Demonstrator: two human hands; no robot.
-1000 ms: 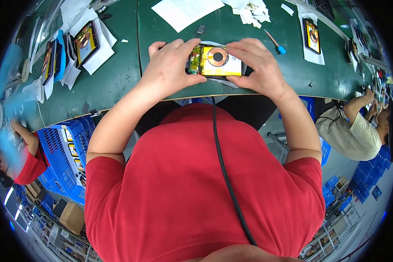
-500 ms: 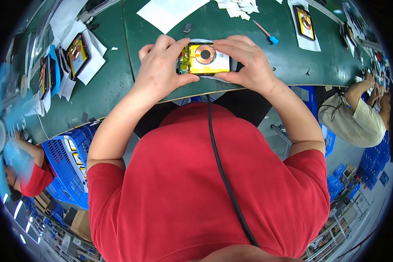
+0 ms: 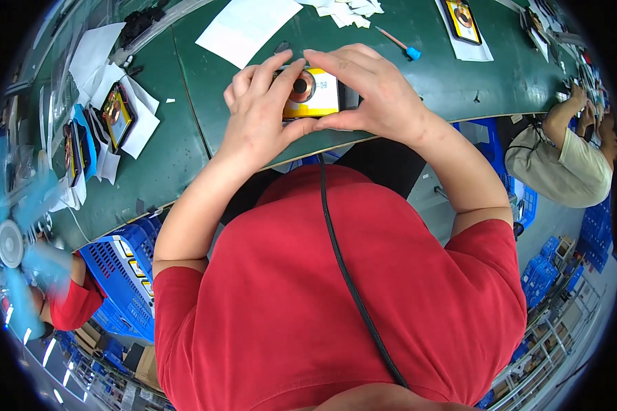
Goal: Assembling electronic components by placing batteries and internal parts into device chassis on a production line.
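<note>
A flat rectangular electronic device (image 3: 325,92) with a yellow-and-white face and a round copper coil lies at the near side of the green table. My left hand (image 3: 259,113) covers its left end, fingers curled over the far side and thumb along the near edge. From the right, my right hand (image 3: 380,89) grips it, fingers reaching over the far edge. Both thumbs almost meet at the near edge. The left part of the device is hidden under my left fingers. A small dark piece (image 3: 282,47) lies just beyond my left fingertips.
White paper (image 3: 247,29) and paper scraps (image 3: 349,9) lie at the far side. A thin tool with a blue end (image 3: 412,53) is beyond my right hand. Similar devices (image 3: 118,118) stand left; another (image 3: 462,22) lies far right. A blue crate (image 3: 120,318), fan (image 3: 10,243) and co-workers flank me.
My hands have drawn closer together over the device, and my left fingers now hide its green circuit end. The whole view has shifted slightly.
</note>
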